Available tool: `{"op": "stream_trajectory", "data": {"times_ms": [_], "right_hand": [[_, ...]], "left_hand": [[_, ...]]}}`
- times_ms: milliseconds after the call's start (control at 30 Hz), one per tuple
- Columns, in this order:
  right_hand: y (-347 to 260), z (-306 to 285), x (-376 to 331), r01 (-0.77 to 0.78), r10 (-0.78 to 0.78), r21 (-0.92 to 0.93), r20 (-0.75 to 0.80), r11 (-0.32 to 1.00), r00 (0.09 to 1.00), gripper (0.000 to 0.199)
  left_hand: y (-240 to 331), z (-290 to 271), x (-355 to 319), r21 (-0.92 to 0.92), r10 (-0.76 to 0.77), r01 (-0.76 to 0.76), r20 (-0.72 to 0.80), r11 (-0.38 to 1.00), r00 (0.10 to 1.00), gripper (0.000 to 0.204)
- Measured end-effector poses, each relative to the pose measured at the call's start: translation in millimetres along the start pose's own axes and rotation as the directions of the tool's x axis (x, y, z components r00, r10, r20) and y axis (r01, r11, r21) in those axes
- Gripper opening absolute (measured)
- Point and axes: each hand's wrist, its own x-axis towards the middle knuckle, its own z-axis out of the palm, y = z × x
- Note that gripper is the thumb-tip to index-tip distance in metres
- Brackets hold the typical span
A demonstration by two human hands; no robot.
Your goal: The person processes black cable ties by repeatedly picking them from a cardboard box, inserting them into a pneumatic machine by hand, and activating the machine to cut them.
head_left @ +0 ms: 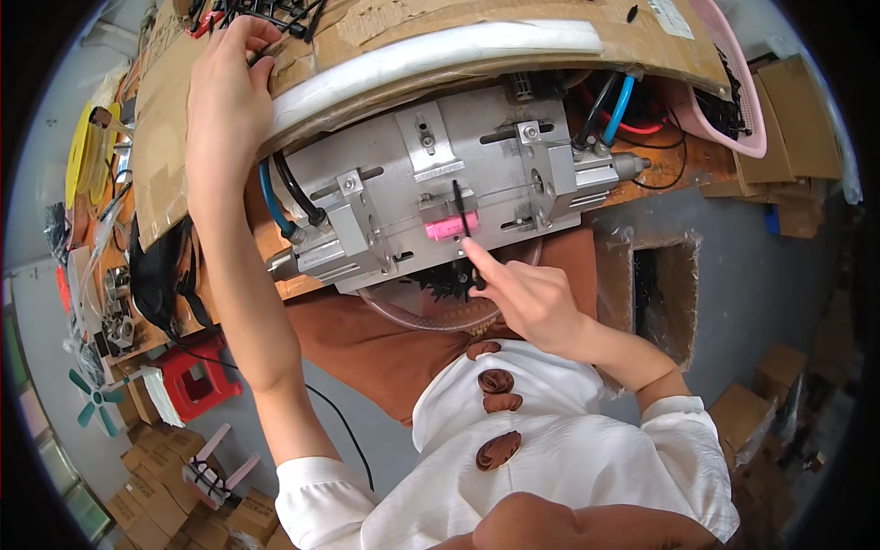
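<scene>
My right hand (532, 298) pinches a thin black plastic stick (465, 220), its index finger stretched along it. The stick stands across a bright pink cylinder (446, 227) seated at the front middle of a grey metal fixture (458, 151). Far to the left, my left hand (229, 101) reaches over the cardboard, its fingers curled at the edge of a pile of black plastic parts (280, 14). What its fingertips hold, if anything, is hidden. Below the fixture, a clear round tub (412, 316) contains many black pieces.
A padded white strip (440, 60) edges the cardboard cover (174, 137). Metal cylinders with blue and black hoses (621, 110) flank the fixture. A pink basket (747, 110) of black parts sits at the right; an open cardboard box (683, 302) stands on the floor. A red stool (192, 376) stands left.
</scene>
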Motion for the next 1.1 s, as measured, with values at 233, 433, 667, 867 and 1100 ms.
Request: {"op": "stream_trajectory", "data": {"times_ms": [233, 433, 667, 867, 1100], "right_hand": [[8.9, 8.7, 7.2, 0.023, -0.021, -0.072, 0.018, 0.997, 1.0, 0.068], [-3.8, -47.2, 70.5, 0.183, -0.189, -0.186, -0.014, 0.965, 0.982, 0.045], [40.4, -74.9, 244.0, -0.038, 0.002, -0.587, -0.062, 0.809, 0.998, 0.015], [28.3, -120.5, 237.8, -0.004, 0.007, -0.017, 0.141, 1.0, 0.99, 0.024], [0.0, -110.2, 124.5, -0.014, 0.036, 0.141, -0.156, 0.99, 0.987, 0.022]], "left_hand": [[31.8, -19.3, -22.3, -0.193, -0.033, 0.019, -0.069, 0.981, 0.997, 0.019], [111.6, -16.6, -131.0, -0.092, -0.028, 0.014, -0.15, 0.996, 0.988, 0.075], [167.7, 36.9, -188.2, -0.216, -0.045, 0.066, 0.101, 0.974, 0.994, 0.077], [167.6, 48.1, -184.2, -0.135, -0.113, 0.132, 0.14, 0.982, 0.984, 0.074], [163.2, 41.9, -184.6, -0.136, -0.125, 0.156, 0.213, 0.978, 0.969, 0.073]]}}
